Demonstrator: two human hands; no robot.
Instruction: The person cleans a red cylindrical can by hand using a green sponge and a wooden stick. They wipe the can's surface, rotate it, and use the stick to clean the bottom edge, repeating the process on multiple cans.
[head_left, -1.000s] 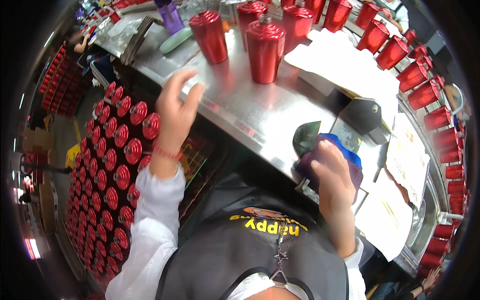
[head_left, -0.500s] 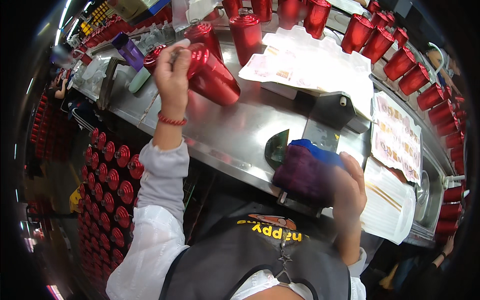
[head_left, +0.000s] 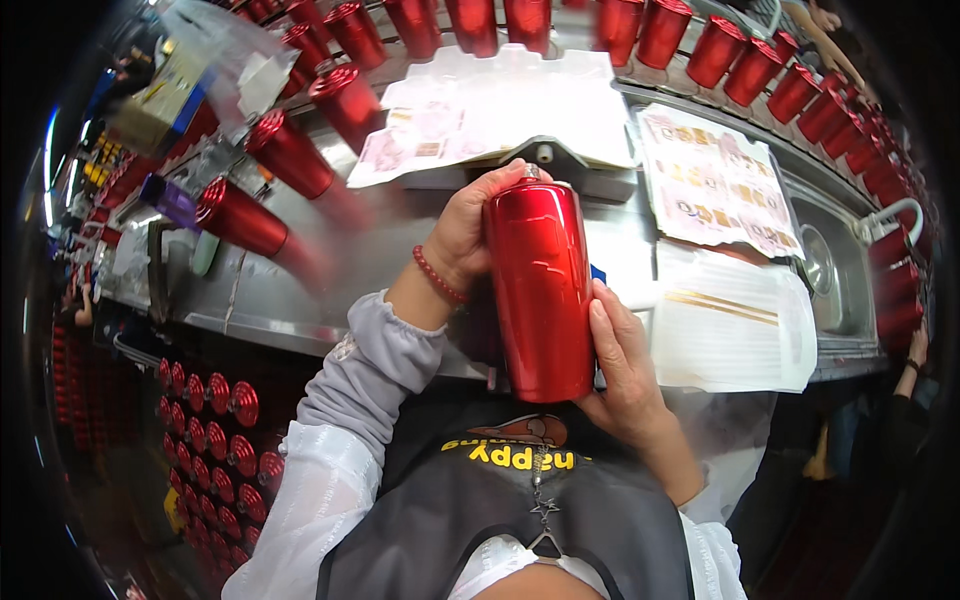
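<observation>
A shiny red bottle, wide at the top and tapering downward, stands out in front of my chest. My left hand grips it high on the left side, near a small clear knob at its top. Around the lower right side my right hand is closed, its thumb lying along the bottle. A sliver of blue cloth shows between bottle and right hand; most of the cloth is hidden. Behind the bottle's top is a dark angular block.
Printed sticker sheets lie right of a large white sheet. Nearer me are white papers with gold strips, beside a steel sink. Red bottles stand on the steel counter and crowd its far side.
My left hand has brought a red bottle from the left to the middle, against my right hand. The purple and blue cloth is now mostly behind it. My view has shifted.
</observation>
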